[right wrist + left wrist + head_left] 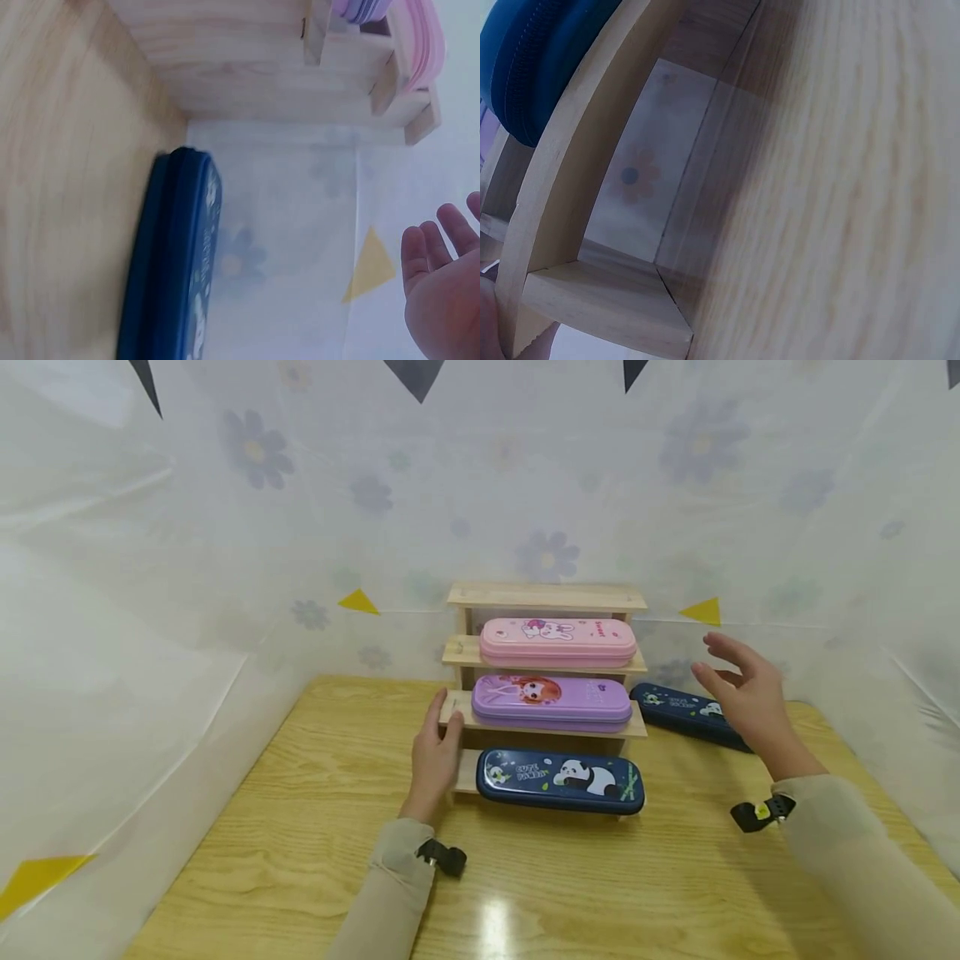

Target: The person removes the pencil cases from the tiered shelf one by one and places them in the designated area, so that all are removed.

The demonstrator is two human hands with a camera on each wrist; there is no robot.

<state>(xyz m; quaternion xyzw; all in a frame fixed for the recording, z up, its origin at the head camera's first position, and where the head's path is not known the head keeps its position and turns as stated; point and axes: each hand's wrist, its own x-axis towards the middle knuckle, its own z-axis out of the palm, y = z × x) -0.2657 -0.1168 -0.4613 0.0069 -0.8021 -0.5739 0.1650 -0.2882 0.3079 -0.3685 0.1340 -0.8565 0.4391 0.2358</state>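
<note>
In the head view my left hand [437, 760] is at the left end of a stepped wooden rack [543, 597], its fairly straight fingers resting along the side and its thumb at a shelf's front edge. A navy pencil case with pandas [558, 781] lies on the lowest shelf, a purple case with a doll picture [551, 703] above it, and a pink rabbit case [558, 642] above that. My right hand [753, 706] is raised with loosely bent fingers, nothing in it. It overlaps a second navy panda case [678, 712], which lies on the table right of the rack.
The rack stands on a light wood table [330, 793] near its back edge. Behind and beside it hangs a pale flowered curtain [480, 485] with yellow triangles [360, 602]. In the right wrist view the second navy case [176, 255] lies near the rack's side panel [240, 75].
</note>
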